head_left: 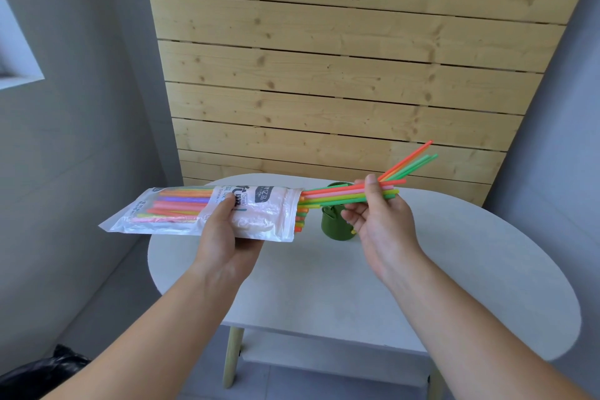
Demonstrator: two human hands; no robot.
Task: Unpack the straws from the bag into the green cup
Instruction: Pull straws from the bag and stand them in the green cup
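Okay, status. Left hand point(224, 234) grips the bag point(269, 219) mid-body, thumb on top, fingers underneath. The bag is held flat above the counter point(324, 286), open mouth pointing right. Right hand point(380, 224) pinches a straw bunch point(344, 194) near its right end, thumb in front, fingers behind. Hands apart, with the bag mouth and cup point(334, 227) between them.

Key geometry: the bunch lies roughly horizontal, long axis left-right, right tips fanning up and away. Its left ends sit at the bag mouth; can't tell if they're fully clear. The cup stands upright on the counter just below and behind the bunch, just left of my right hand, so the right hand is nearer.

The cup mouth faces up, so my read: pull the bunch right until free, swing it near vertical, lower the left ends in. Risk: splayed ends catching the rim.

Other straws point(181, 203) lie inside the bag, short ends poking from the mouth. Plenty left.

Label: "Drink" in a box and "Straw" are readable. The rest is Chinese characters I can't make out.
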